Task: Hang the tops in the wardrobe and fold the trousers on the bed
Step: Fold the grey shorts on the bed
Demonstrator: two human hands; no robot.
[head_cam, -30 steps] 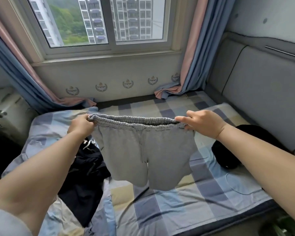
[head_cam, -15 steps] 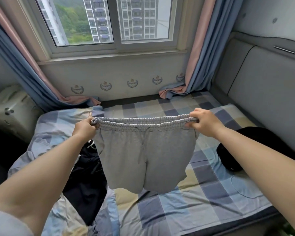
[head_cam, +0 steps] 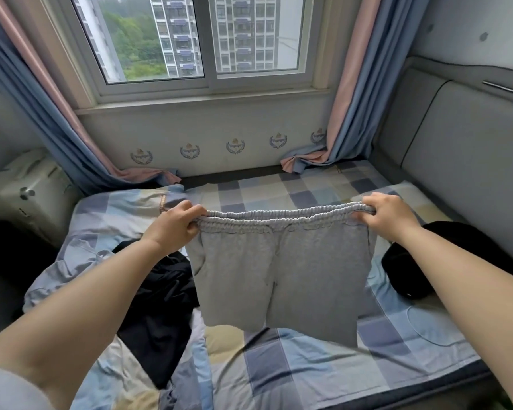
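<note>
2 hands grip grey shorts (head_cam: 282, 273) (waistband between fingers (head_cam: 367, 209)).

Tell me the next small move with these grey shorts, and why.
Probably lower the grey shorts flat onto the checked bed. The left hand and right hand grip the two ends of the waistband, stretched straight, with the legs hanging free above open sheet between the black garment and the black cushion.

head: worn on head | faces forward-down | bed (head_cam: 323, 380) close below
</note>
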